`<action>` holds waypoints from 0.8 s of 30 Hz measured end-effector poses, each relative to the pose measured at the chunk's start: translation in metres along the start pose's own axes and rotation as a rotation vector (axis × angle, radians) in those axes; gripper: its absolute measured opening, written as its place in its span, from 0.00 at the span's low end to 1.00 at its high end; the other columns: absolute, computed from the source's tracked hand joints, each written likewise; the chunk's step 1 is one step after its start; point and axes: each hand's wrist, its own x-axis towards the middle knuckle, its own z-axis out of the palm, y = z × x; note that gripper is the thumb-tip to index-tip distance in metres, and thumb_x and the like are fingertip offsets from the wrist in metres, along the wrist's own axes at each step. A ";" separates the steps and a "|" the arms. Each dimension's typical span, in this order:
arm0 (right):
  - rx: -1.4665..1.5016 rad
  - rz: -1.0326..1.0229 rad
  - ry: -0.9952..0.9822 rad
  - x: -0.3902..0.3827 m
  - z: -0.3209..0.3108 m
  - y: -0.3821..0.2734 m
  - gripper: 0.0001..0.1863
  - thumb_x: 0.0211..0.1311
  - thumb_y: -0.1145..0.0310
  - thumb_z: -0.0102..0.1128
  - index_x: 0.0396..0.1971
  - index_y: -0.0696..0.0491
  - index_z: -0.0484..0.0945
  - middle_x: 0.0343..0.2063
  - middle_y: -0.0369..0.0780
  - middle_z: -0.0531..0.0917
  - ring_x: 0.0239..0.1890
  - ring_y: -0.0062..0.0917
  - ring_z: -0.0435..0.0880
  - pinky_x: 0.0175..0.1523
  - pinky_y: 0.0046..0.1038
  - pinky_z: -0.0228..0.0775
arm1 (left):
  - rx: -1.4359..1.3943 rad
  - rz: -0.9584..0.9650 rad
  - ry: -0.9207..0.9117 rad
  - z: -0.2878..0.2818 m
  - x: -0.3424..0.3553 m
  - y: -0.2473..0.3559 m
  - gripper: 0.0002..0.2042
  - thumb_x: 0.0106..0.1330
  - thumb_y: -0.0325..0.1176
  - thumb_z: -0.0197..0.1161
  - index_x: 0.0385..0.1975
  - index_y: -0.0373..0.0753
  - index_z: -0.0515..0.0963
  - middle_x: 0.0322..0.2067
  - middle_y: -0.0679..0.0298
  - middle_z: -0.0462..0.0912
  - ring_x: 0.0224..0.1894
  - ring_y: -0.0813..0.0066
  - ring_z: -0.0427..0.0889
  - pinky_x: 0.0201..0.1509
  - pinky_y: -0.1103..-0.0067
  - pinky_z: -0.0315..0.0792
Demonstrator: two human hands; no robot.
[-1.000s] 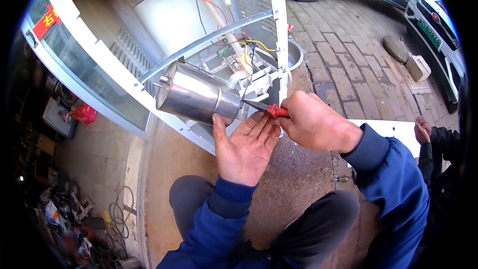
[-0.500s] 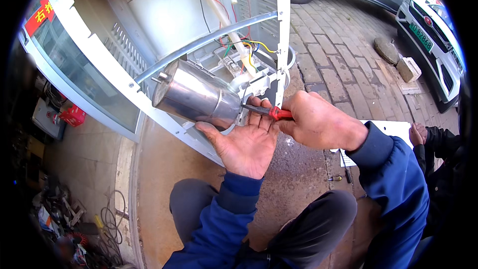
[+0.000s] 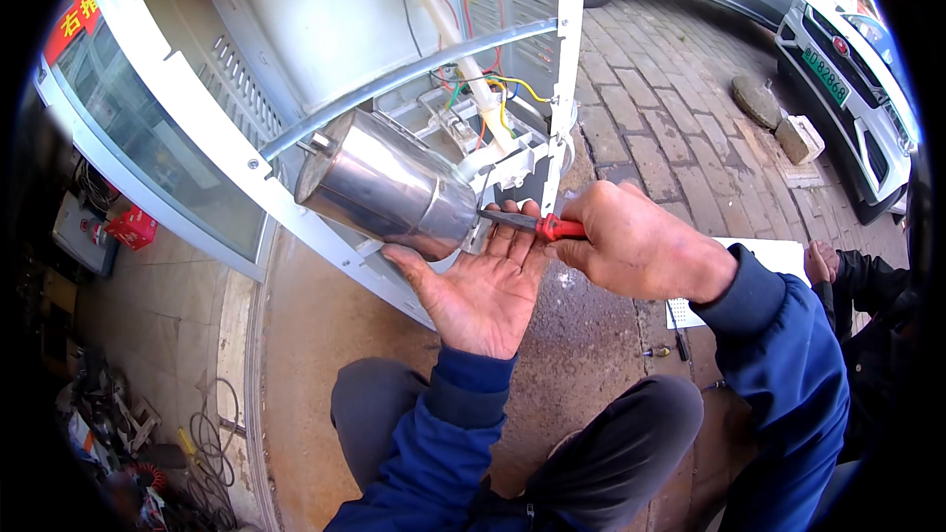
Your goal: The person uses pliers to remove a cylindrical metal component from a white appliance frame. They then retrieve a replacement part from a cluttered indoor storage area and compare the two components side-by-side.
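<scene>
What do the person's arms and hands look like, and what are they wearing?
Both arms wear bright blue long sleeves with darker blue ribbed cuffs at the wrists. The left hand and right hand are bare: no gloves, rings or watch show. The fingers look a bit smudged from work. Grey trousers show below.

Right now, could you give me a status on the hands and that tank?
Left hand open, cupped under steel tank. Right hand gripping red-handled screwdriver, tip at tank's end. Wires close behind.
</scene>
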 end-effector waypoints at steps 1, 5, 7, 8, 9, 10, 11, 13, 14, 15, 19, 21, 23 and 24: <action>-0.010 0.015 -0.009 0.000 0.000 -0.001 0.14 0.61 0.69 0.66 0.32 0.69 0.82 0.29 0.64 0.82 0.41 0.57 0.86 0.40 0.46 0.81 | -0.007 0.004 -0.005 -0.001 0.000 0.001 0.61 0.49 0.83 0.64 0.64 0.26 0.65 0.60 0.44 0.71 0.69 0.43 0.68 0.75 0.50 0.65; -0.008 0.032 -0.020 -0.001 -0.002 -0.006 0.15 0.61 0.69 0.66 0.32 0.70 0.81 0.29 0.63 0.83 0.41 0.57 0.86 0.41 0.46 0.81 | 0.086 0.061 -0.003 -0.005 0.003 0.000 0.61 0.49 0.83 0.63 0.67 0.29 0.65 0.60 0.43 0.72 0.68 0.40 0.69 0.74 0.49 0.65; -0.022 0.032 0.004 -0.002 0.001 -0.006 0.12 0.63 0.71 0.66 0.33 0.67 0.83 0.25 0.59 0.82 0.33 0.52 0.86 0.39 0.44 0.77 | 0.139 0.086 0.015 -0.005 0.002 -0.001 0.61 0.49 0.83 0.63 0.68 0.30 0.65 0.60 0.43 0.72 0.68 0.39 0.70 0.74 0.49 0.66; -0.029 0.032 0.016 -0.003 0.002 -0.006 0.10 0.64 0.71 0.67 0.33 0.66 0.84 0.22 0.57 0.81 0.29 0.49 0.85 0.38 0.43 0.75 | 0.136 0.085 0.018 -0.006 0.002 -0.001 0.61 0.49 0.83 0.63 0.69 0.31 0.65 0.60 0.43 0.73 0.68 0.38 0.70 0.74 0.49 0.66; -0.025 0.031 0.014 -0.003 0.002 -0.006 0.10 0.64 0.71 0.67 0.33 0.66 0.84 0.22 0.57 0.81 0.29 0.49 0.85 0.38 0.43 0.75 | 0.133 0.084 0.022 -0.007 0.002 -0.001 0.61 0.49 0.83 0.63 0.69 0.31 0.65 0.60 0.43 0.73 0.67 0.38 0.71 0.73 0.49 0.66; -0.020 0.031 0.012 -0.003 0.002 -0.007 0.10 0.64 0.71 0.67 0.33 0.65 0.84 0.22 0.57 0.81 0.29 0.49 0.85 0.38 0.43 0.75 | 0.130 0.083 0.025 -0.008 0.003 -0.001 0.61 0.49 0.83 0.63 0.69 0.32 0.65 0.60 0.43 0.73 0.67 0.37 0.71 0.73 0.49 0.67; -0.015 0.031 0.009 -0.003 0.002 -0.008 0.10 0.64 0.71 0.67 0.33 0.65 0.84 0.22 0.57 0.81 0.29 0.50 0.85 0.38 0.43 0.75 | 0.141 0.092 0.025 -0.009 0.004 -0.002 0.60 0.49 0.83 0.63 0.69 0.32 0.65 0.60 0.43 0.74 0.67 0.38 0.72 0.73 0.49 0.68; 0.012 0.057 -0.022 -0.005 -0.002 -0.016 0.12 0.63 0.71 0.66 0.35 0.68 0.82 0.28 0.61 0.83 0.39 0.54 0.85 0.43 0.45 0.78 | 0.160 0.107 0.030 -0.014 0.006 -0.003 0.60 0.50 0.83 0.62 0.69 0.32 0.65 0.59 0.44 0.76 0.66 0.38 0.73 0.71 0.49 0.69; 0.026 0.070 -0.038 -0.005 -0.004 -0.019 0.13 0.63 0.72 0.65 0.36 0.69 0.80 0.31 0.63 0.84 0.44 0.57 0.85 0.45 0.47 0.80 | 0.126 0.096 0.000 -0.018 0.007 -0.002 0.59 0.51 0.83 0.61 0.69 0.32 0.66 0.58 0.44 0.77 0.65 0.38 0.75 0.71 0.49 0.70; 0.039 0.077 -0.038 -0.006 -0.003 -0.019 0.13 0.63 0.72 0.65 0.36 0.69 0.81 0.31 0.63 0.84 0.44 0.56 0.86 0.45 0.46 0.80 | 0.092 0.084 -0.033 -0.024 0.009 -0.001 0.59 0.51 0.83 0.60 0.69 0.33 0.66 0.57 0.44 0.78 0.64 0.39 0.76 0.70 0.49 0.71; 0.172 0.133 -0.077 -0.004 0.007 -0.010 0.13 0.62 0.71 0.67 0.37 0.68 0.83 0.29 0.61 0.84 0.41 0.51 0.89 0.44 0.44 0.79 | 0.025 0.048 -0.130 -0.031 0.009 0.003 0.55 0.53 0.83 0.58 0.63 0.32 0.71 0.52 0.44 0.83 0.59 0.40 0.81 0.68 0.49 0.73; 0.223 0.159 -0.089 -0.005 0.010 -0.008 0.13 0.63 0.71 0.67 0.38 0.67 0.84 0.29 0.61 0.84 0.39 0.48 0.90 0.43 0.42 0.78 | 0.088 0.077 -0.082 -0.026 0.005 0.002 0.53 0.53 0.83 0.58 0.58 0.32 0.74 0.51 0.44 0.84 0.59 0.41 0.82 0.67 0.49 0.73; 0.218 0.169 -0.073 -0.007 0.014 -0.008 0.12 0.63 0.70 0.67 0.39 0.65 0.85 0.28 0.60 0.84 0.37 0.46 0.90 0.41 0.41 0.77 | 0.099 0.058 -0.082 -0.024 0.004 0.004 0.53 0.52 0.84 0.58 0.54 0.31 0.75 0.50 0.44 0.85 0.58 0.41 0.82 0.67 0.49 0.73; 0.227 0.164 -0.063 -0.008 0.016 -0.007 0.12 0.63 0.70 0.67 0.39 0.65 0.85 0.28 0.60 0.84 0.36 0.46 0.90 0.41 0.41 0.77 | 0.084 0.027 -0.105 -0.026 0.004 0.007 0.52 0.52 0.84 0.59 0.52 0.31 0.76 0.50 0.45 0.85 0.58 0.42 0.82 0.67 0.49 0.73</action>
